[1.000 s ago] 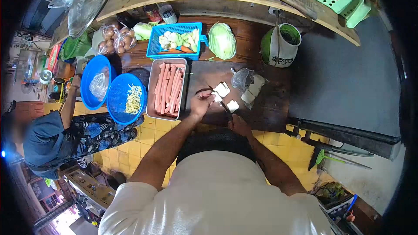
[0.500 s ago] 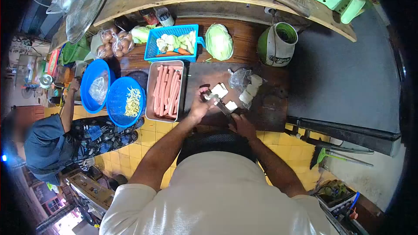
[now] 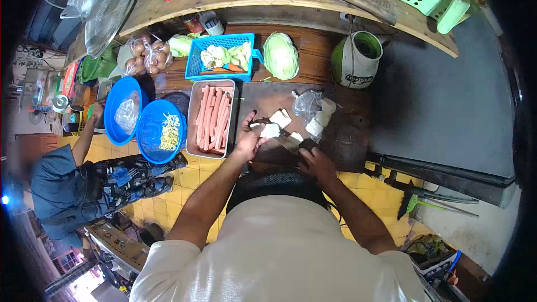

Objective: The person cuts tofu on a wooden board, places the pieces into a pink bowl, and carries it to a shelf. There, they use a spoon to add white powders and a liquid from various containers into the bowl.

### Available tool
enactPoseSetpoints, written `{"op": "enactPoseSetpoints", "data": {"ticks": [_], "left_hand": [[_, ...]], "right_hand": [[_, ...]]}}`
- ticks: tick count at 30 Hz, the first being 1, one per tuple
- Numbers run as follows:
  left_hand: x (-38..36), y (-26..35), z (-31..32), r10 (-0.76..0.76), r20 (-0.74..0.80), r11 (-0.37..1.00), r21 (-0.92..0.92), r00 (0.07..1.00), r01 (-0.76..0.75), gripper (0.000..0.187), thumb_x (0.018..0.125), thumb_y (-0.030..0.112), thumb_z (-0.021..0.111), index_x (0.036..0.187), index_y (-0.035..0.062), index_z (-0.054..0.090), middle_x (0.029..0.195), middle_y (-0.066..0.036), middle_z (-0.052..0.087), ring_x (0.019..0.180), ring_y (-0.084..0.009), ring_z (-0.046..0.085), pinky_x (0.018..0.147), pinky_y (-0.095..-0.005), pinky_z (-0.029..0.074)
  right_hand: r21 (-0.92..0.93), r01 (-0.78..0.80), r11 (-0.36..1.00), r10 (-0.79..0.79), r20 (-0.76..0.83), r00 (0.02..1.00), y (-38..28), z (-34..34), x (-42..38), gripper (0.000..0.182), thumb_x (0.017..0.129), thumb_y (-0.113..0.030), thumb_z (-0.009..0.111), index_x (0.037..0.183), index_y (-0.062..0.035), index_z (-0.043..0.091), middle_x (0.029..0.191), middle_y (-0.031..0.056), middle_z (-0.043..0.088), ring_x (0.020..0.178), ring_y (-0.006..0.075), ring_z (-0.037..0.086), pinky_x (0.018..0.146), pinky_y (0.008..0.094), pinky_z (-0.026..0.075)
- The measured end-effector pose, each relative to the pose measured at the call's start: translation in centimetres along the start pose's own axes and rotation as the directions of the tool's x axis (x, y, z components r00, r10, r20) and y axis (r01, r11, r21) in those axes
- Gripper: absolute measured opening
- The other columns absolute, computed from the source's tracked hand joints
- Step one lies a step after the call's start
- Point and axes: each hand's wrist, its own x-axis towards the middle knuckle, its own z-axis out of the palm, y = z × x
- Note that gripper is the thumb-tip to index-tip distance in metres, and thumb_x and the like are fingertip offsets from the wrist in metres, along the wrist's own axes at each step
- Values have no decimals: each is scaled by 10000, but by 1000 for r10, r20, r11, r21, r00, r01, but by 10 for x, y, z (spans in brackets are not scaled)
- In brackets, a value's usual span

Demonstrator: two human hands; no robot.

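Reference point: the held white block (image 3: pixel 270 130); 12 o'clock points away from the wearer.
White block: pale, flat-sided, raised at its near end by the left hand, over the dark board (image 3: pixel 263 98).
Left hand (image 3: pixel 246 138): at 8 o'clock, narrow, the thumb and fingers gripping the end of the white block.
Right hand (image 3: pixel 318 163): at 4 o'clock, closed about the dark handle of the knife (image 3: pixel 307 144).
Knife: blade directed toward 10 o'clock from the handle; its outline is blurred, and it appears to reach the area beside the held block.
Loose white pieces: one (image 3: pixel 281 117) just beside, at 1 o'clock; another (image 3: pixel 296 137) between 3 and 4 o'clock, near the knife.
Clear bag (image 3: pixel 306 103): at 2 o'clock, with further white blocks (image 3: pixel 323 117) at its right side.
Metal tray (image 3: pixel 190 134): at 9 o'clock, filled with pink sausages (image 3: pixel 211 117).
Blue colander (image 3: pixel 145 140): at 9 o'clock, beyond the tray, bearing pale sprouts (image 3: pixel 169 132).
Blue basket (image 3: pixel 218 75): at 11 o'clock, containing cut pale vegetables (image 3: pixel 215 56) and carrots (image 3: pixel 235 67).
Cabbage (image 3: pixel 281 56): at 12 o'clock, whole, pale green.
Second person (image 3: pixel 61 182): well apart, between 8 and 9 o'clock, one arm extended past the blue bowl (image 3: pixel 116 131).
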Motion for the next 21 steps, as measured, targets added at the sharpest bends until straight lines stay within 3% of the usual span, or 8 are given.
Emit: {"op": "enactPoseSetpoints", "data": {"ticks": [6,8,10,12,13,14,16,21], "left_hand": [[8,15,5,-79,18,994,82,997,77,674,876,110,681,1442,140,317,1175,-79,584,937,-210,647,702,-340,592],[11,11,8,-72,28,914,401,997,54,765,793,119,778,1414,124,331,1152,-86,596,1030,-196,612,775,-384,562],[-1,14,21,-82,57,896,442,995,48,809,749,146,824,1398,99,344,1168,-84,578,1044,-203,600,829,-357,530],[0,4,20,274,453,728,479,849,-490,803,738,136,829,1382,81,353,1200,-76,557,1048,-208,590,852,-300,511],[-3,9,23,371,530,563,524,762,-639,721,703,149,845,1313,84,467,1211,-104,549,1098,-242,545,920,-311,464],[-4,10,21,371,531,561,526,762,-639,721,703,149,845,1313,84,467,1211,-104,549,1098,-242,545,920,-311,464],[-5,11,14,253,414,191,865,874,-465,608,663,180,861,1197,98,584,1177,-124,559,1150,-276,482,991,-371,404],[3,7,0,318,487,281,771,813,-571,534,643,232,867,1105,108,632,1098,-131,581,1153,-312,464,993,-394,387]], "right_hand": [[-120,34,992,-29,41,999,11,-25,-16,448,819,-258,665,1234,-139,548,972,158,551,890,346,607,716,460,523],[-133,69,989,-68,14,998,5,-40,-17,422,821,-234,651,1219,-125,561,952,156,551,873,345,605,705,456,518],[-146,106,984,-109,-15,994,2,-48,-12,398,824,-209,637,1204,-111,573,932,155,551,857,344,602,693,453,513],[-243,195,950,-239,-166,957,3,-46,-7,343,826,-194,620,1156,-103,615,839,142,543,767,313,590,643,436,492],[-241,195,951,-238,-167,957,2,-47,-5,343,826,-194,620,1156,-103,615,839,142,543,767,313,590,643,436,492],[-271,204,941,-256,-173,951,0,-48,-3,323,828,-170,607,1143,-101,626,833,140,545,770,313,590,644,435,490],[-301,215,929,-277,-178,944,-4,-59,-1,307,829,-147,595,1129,-98,636,827,139,547,772,313,591,646,434,488],[-298,283,911,-346,-184,920,0,-71,-5,258,849,-158,566,1091,-107,639,817,120,541,758,304,589,616,446,466]]}}
